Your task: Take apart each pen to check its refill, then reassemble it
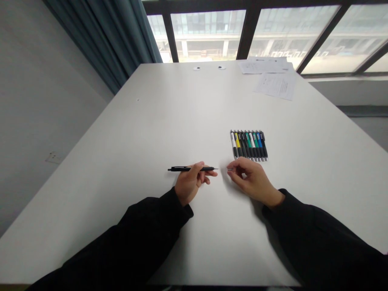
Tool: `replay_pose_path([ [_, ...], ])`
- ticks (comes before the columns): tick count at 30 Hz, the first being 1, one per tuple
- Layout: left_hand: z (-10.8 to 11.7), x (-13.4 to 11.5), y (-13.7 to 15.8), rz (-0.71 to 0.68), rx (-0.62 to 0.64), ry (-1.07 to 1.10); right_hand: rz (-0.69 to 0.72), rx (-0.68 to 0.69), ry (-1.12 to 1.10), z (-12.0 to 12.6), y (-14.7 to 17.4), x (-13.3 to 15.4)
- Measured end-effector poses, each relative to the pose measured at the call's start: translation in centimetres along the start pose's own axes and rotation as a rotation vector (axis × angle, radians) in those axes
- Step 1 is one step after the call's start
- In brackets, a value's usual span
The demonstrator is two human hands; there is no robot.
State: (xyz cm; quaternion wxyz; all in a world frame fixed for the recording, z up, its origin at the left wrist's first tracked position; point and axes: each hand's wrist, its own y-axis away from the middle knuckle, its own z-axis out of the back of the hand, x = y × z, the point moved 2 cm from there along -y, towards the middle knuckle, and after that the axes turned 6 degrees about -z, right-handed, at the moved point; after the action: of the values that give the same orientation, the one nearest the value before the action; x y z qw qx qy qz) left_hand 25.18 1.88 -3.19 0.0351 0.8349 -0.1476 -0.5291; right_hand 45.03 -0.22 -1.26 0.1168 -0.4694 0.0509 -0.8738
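My left hand (188, 184) is closed around a black pen (178, 169), which lies level across the fingers. A thin bare tip sticks out of the pen's right end, toward my right hand. Thumb and index finger of my right hand (250, 176) pinch a small silvery pen tip piece (230, 169), mostly hidden by the fingers. A short gap separates this piece from the pen. Just beyond my right hand, a row of several pens (248, 144) lies side by side, with white, yellow, black, green and blue barrels.
The white table (136, 141) stretches from me to the windows. Printed papers (274, 85) lie at its far right corner. Two small white oval pieces (197, 68) with dark spots sit near the far edge. A blue-grey curtain (106, 36) hangs at the left.
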Motion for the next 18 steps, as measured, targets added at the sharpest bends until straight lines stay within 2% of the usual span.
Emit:
replay_pose_path([
  [3, 0.0, 0.2, -0.1, 0.010, -0.009, -0.016, 0.040, 0.066, 0.170, -0.1, -0.4, -0.3],
  [6, 0.1, 0.4, -0.1, 0.009, 0.002, -0.028, 0.048, 0.112, 0.196, -0.5, -0.5, -0.4],
  [9, 0.1, 0.4, -0.1, 0.012, 0.019, -0.029, 0.048, 0.120, 0.171, -0.7, -0.4, -0.2],
  [15, -0.3, -0.1, 0.1, 0.006, 0.089, -0.015, 0.097, 0.041, -0.003, 0.0, 0.1, 1.2],
  [18, -0.6, -0.3, 0.2, 0.010, 0.134, -0.013, 0.121, 0.057, -0.065, -0.1, 0.3, 1.9],
])
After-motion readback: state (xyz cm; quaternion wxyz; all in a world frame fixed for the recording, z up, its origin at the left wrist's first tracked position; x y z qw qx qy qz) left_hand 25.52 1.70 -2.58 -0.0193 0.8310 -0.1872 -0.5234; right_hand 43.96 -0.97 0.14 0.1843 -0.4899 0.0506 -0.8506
